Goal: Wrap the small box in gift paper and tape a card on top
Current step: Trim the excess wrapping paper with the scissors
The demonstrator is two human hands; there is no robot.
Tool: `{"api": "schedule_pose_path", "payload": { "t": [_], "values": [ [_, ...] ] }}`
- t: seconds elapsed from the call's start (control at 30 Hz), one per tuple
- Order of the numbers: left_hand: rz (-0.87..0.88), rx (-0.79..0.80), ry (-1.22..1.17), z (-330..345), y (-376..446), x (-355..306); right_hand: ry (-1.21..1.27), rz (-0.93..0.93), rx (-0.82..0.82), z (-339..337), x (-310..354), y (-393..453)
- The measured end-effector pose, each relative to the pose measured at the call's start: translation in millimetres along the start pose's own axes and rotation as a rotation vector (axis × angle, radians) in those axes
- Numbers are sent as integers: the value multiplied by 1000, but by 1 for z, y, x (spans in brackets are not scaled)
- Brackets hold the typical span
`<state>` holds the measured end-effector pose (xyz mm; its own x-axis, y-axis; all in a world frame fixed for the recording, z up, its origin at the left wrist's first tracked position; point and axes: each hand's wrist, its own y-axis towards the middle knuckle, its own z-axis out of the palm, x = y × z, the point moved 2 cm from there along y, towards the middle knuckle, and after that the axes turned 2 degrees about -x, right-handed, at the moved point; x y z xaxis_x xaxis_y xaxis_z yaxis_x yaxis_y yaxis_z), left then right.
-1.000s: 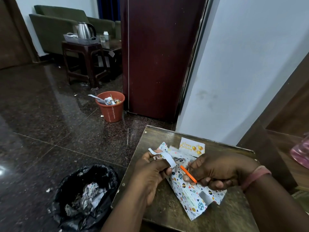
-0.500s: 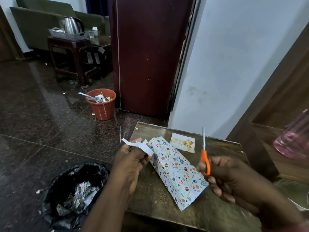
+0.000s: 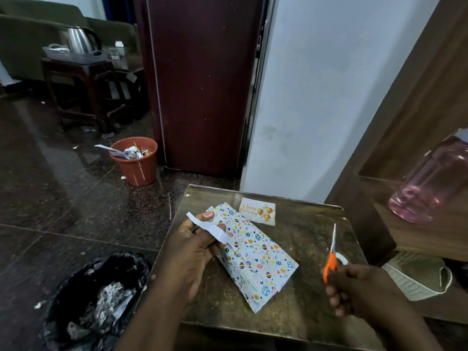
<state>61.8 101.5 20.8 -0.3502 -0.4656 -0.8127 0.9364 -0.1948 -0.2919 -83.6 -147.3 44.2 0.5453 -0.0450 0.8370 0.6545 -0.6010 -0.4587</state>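
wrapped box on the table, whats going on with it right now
A person is partway through gift wrapping. The wrapped box lies on the small wooden table. The left hand pinches a trimmed white paper strip beside it, and the right hand holds orange scissors, blades pointing up. The birthday card lies apart on the table, not yet taped on.

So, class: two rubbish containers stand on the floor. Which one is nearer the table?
The black bin bag, beside the table; the orange bucket stands farther off, by the dark cabinet.
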Motion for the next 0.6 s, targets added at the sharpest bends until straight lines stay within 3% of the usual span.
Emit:
{"api": "schedule_pose_path", "payload": {
  "t": [0.13,0.47,0.53,0.6],
  "values": [
    [43,15,13,9,-2,0,-126,44,45,3,-11,2],
    [159,23,9,11,-5,-4,-316,45,-156,11,-26,21],
    [178,34,56,13,-7,-2,-430,-77,-229,13,-18,16],
    [202,45,117,16,-11,-1,-581,-316,-344,11,-1,4]
  ]
}}
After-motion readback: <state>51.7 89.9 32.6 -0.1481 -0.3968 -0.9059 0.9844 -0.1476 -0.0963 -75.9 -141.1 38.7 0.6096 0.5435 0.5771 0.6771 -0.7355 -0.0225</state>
